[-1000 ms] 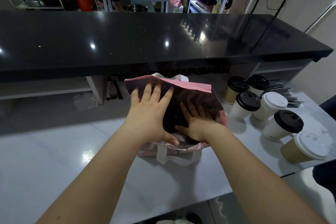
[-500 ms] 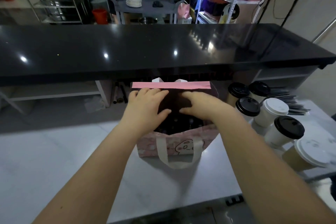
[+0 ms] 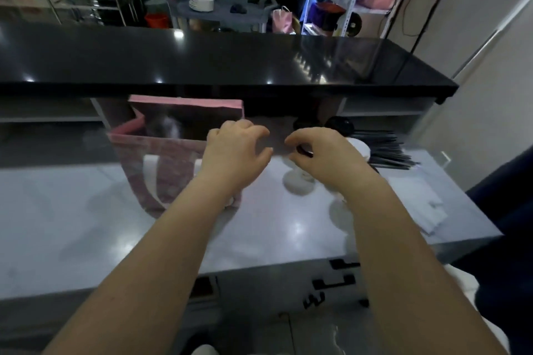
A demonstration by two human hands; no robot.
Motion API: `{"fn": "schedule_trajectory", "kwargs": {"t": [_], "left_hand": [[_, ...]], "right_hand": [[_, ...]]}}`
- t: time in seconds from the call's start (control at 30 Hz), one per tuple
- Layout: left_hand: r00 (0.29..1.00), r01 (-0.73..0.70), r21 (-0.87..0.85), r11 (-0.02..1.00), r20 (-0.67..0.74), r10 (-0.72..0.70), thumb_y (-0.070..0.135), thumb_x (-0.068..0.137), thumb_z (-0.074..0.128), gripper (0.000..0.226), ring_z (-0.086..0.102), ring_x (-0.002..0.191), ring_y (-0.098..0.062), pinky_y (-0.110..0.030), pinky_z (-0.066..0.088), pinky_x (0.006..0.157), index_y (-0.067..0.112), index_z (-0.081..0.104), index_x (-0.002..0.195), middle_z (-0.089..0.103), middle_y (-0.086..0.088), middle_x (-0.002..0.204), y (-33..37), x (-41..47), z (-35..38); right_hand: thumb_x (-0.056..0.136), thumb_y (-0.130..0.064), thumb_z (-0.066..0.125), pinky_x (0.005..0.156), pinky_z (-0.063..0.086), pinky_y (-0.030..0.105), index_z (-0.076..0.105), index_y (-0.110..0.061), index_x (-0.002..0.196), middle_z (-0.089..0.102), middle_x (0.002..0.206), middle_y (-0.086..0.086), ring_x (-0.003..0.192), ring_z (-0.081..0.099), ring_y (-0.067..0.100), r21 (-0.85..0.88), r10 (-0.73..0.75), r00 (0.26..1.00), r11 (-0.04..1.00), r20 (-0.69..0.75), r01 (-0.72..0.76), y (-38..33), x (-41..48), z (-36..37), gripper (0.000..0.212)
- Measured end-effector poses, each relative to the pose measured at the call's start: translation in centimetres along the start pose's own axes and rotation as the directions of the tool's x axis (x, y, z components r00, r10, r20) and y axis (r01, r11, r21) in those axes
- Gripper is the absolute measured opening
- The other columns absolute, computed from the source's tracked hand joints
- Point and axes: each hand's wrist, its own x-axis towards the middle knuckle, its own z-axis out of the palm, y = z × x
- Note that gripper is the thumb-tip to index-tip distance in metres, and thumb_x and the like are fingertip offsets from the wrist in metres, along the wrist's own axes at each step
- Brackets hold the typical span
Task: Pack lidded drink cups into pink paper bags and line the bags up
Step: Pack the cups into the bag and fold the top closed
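The view is motion-blurred. A pink paper bag (image 3: pixel 173 170) with white handles stands open on the pale counter (image 3: pixel 86 225), left of centre. My left hand (image 3: pixel 236 153) hovers at the bag's right edge, fingers loosely curled, with nothing visibly held. My right hand (image 3: pixel 323 155) is over the group of lidded cups, its curled fingertips at a black lid (image 3: pixel 304 151) of a white cup (image 3: pixel 297 181). The blur hides whether it grips that cup. Two more black-lidded cups (image 3: pixel 340 124) stand behind, partly hidden by my hand.
A black raised bar top (image 3: pixel 202 66) runs across just behind the bag and cups. Dark straws (image 3: pixel 386 150) lie right of the cups, and white napkins (image 3: pixel 427 207) sit near the counter's right edge. Shelves and a cart stand beyond the bar.
Both hands have come out of the bag's mouth and moved right. The right hand is now over the cups. The bag stands upright and open, further left in view.
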Motion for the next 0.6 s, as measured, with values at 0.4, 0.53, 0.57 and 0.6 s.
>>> {"fn": "schedule_trajectory", "kwargs": {"t": [0.4, 0.53, 0.57, 0.6], "left_hand": [[0.974, -0.023, -0.028, 0.999, 0.224, 0.029, 0.045, 0.091, 0.055, 0.044, 0.043, 0.125, -0.021, -0.042, 0.035, 0.099, 0.03, 0.054, 0.132, 0.052, 0.006, 0.134, 13.1, -5.4, 9.8], [0.967, -0.028, -0.035, 0.999, 0.25, 0.036, 0.043, 0.09, 0.055, 0.042, 0.045, 0.123, -0.023, -0.043, 0.033, 0.099, 0.03, 0.055, 0.13, 0.053, 0.005, 0.132, 14.9, -4.3, 11.0], [0.966, -0.026, -0.039, 0.999, 0.254, 0.035, 0.043, 0.09, 0.055, 0.041, 0.045, 0.123, -0.022, -0.043, 0.033, 0.1, 0.03, 0.055, 0.129, 0.054, 0.005, 0.131, 15.1, -3.8, 11.2], [0.966, -0.024, -0.044, 0.999, 0.258, 0.034, 0.043, 0.09, 0.055, 0.04, 0.045, 0.122, -0.022, -0.043, 0.033, 0.1, 0.031, 0.056, 0.128, 0.055, 0.005, 0.129, 15.2, -3.2, 11.4]], "right_hand": [[0.087, -0.025, 0.066, 0.098, 0.042, 0.035, 0.066, -0.026, 0.117, 0.062, 0.121, -0.006, 0.122, 0.046, 0.013, 0.055, 0.15, 0.989, 0.987, 0.002, -0.15, 12.9, -13.1, -0.2, 0.03], [0.087, -0.021, 0.064, 0.097, 0.041, 0.031, 0.066, -0.028, 0.114, 0.062, 0.118, -0.009, 0.12, 0.045, 0.011, 0.122, 0.198, 0.977, 0.975, -0.078, -0.188, 15.3, -13.6, -1.1, 0.027], [0.087, -0.021, 0.064, 0.094, 0.039, 0.027, 0.066, -0.029, 0.112, 0.061, 0.115, -0.011, 0.118, 0.045, 0.009, 0.134, 0.209, 0.973, 0.971, -0.1, -0.195, 15.8, -13.5, -1.3, 0.027], [0.086, -0.022, 0.064, 0.092, 0.038, 0.025, 0.066, -0.031, 0.111, 0.06, 0.112, -0.013, 0.116, 0.044, 0.007, 0.149, 0.217, 0.969, 0.969, -0.119, -0.199, 16.3, -13.2, -1.5, 0.026]]}}
